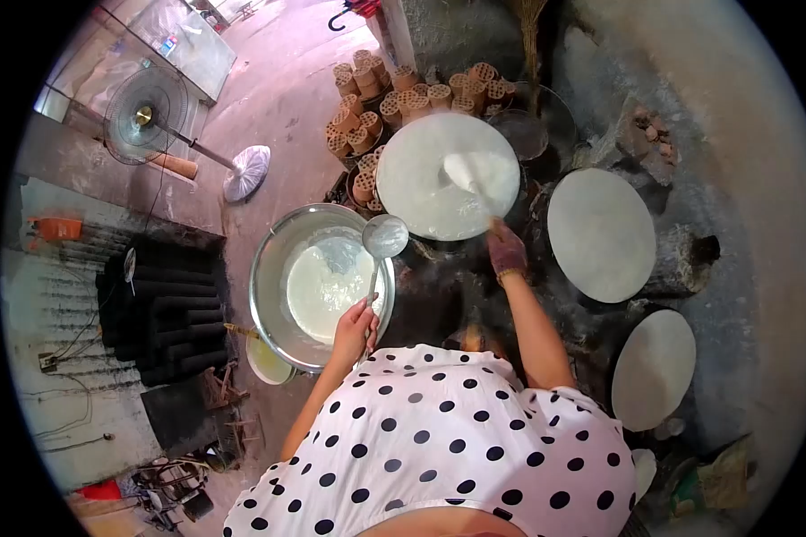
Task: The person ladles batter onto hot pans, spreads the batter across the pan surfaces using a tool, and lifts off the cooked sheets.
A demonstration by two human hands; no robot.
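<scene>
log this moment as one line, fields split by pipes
left hand: holds ladle over basin rim | right hand: gloved, holds white-headed tool over round white surface, contact unclear | basin: white liquid inside

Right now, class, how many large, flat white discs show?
3: the top disc, beneath the paddle in the right hand; the middle disc, to its right; the lower disc, beside the spotted clothing. Another may be hidden: a pale shape partly shows below.

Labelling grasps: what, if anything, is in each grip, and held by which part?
The left grip holds a ladle by its handle; the right grip holds a motion-blurred paddle by its narrow end.
</scene>
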